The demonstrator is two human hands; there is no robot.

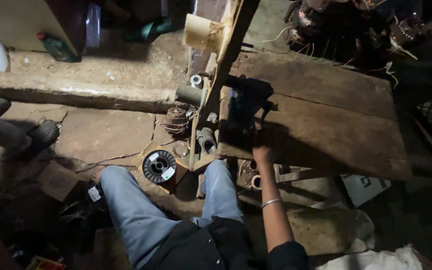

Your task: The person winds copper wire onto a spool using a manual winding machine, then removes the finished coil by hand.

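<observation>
- Right hand (262,152) reaches up to the near edge of the low wooden bench (326,125), just below a dark machine-like block (246,107) that sits on the bench's left end.
- Grip: fingers look curled against the bench edge or the block's base; too dark to tell how closed they are or whether they hold anything.
- Metal bangle (271,202) on the right forearm, arm stretched nearly straight.
- Left hand not in view; cannot say what it does.
- Person sits on the floor, legs in blue jeans (141,210) stretched toward the bench.
- Black wire spool (159,166) lies flat on the floor just beside the left knee, on a piece of cardboard.
- A small motor part (177,120) with copper-looking windings is on the floor near the bench's left end; a grey cylinder (190,94) is just above it.
- An upright wooden plank (223,65) leans by the block, with a pale roll (197,31) fixed near its top.
- Pile of old motor parts (356,25) at the far side of the bench, well apart from the hand.
- Judgement: the hand works in deep shadow, so a firm, steady hold low on the block would be best, wrist clear of the bench edge, spool kept within reach.
- Risk, as a guess: loose parts around the knees could get knocked.
</observation>
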